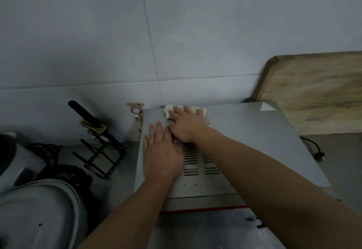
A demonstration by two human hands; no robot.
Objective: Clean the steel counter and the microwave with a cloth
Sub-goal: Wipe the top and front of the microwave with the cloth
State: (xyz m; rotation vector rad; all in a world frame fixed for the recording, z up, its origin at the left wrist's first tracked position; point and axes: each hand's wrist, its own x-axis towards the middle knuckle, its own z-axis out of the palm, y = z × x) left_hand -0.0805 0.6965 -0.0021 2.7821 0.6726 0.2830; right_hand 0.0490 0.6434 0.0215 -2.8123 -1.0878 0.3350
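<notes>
Grey lid (39, 205), black rack (101, 150) beside microwave (254, 141)

Cloth (185, 110) mostly under right hand (185, 124)

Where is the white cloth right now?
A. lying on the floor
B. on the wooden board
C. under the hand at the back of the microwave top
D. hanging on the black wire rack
C: the right hand presses the white cloth flat at the back edge of the microwave top.
</notes>
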